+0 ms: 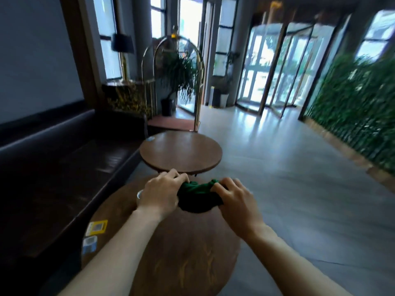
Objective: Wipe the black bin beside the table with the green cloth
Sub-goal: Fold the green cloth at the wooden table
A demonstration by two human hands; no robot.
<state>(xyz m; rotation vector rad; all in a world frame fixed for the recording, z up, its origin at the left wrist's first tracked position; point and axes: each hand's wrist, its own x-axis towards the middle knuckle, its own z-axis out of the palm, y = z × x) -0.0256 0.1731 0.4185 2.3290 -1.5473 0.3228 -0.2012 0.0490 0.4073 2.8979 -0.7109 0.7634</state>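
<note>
A dark green cloth [197, 195] is bunched up over the far edge of the near round wooden table [171, 253]. My left hand [160, 191] grips its left end and my right hand [233, 197] grips its right end, so the cloth is held between both. No black bin shows beside the tables; a dark container [215, 98] stands far off by the glass doors, too blurred to identify.
A second round wooden table [181, 152] stands just beyond. A long dark bench [64, 154] runs along the left wall. Stickers [96, 227] lie on the near table's left edge. A brass luggage cart [177, 82] and potted plant stand farther back; a green hedge [352, 107] lines the right.
</note>
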